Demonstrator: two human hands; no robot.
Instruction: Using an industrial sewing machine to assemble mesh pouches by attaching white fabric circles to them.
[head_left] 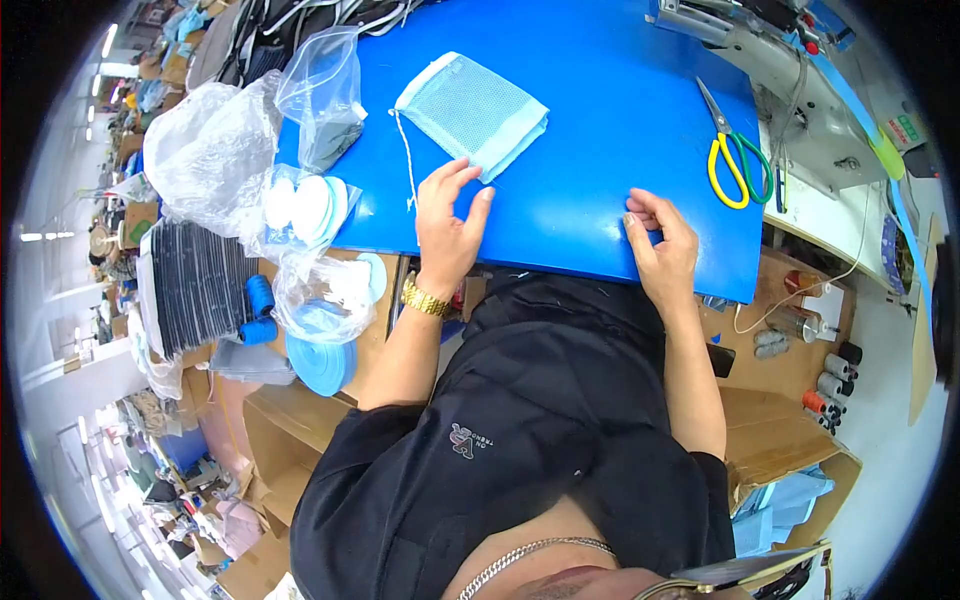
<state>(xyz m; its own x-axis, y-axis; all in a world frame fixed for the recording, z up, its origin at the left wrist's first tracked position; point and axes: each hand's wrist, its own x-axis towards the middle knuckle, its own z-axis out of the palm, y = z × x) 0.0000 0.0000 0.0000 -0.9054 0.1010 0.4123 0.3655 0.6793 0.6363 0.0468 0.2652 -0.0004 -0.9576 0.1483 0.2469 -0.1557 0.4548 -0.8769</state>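
A light-blue mesh drawstring bag [478,108] lies flat on the blue tabletop [610,120], with a white band along its top edge. Its white cord [406,150] trails from one corner toward me. My left hand [450,215] is at the bag's near edge, thumb and fingers apart; whether the fingertips touch the cloth I cannot tell. Farther right, my right hand [664,245] rests by the table's front edge, fingers loosely bent, thumb apart and nothing between them. Scissors [728,160] with one yellow and one green handle lie beyond it.
A sewing machine [800,110] stands at the right. Clear plastic bags [215,140], white discs [310,208] and a blue tape roll [322,360] crowd the left. Thread spools [832,385] stand at the lower right, above a cardboard box [790,440] holding blue pieces.
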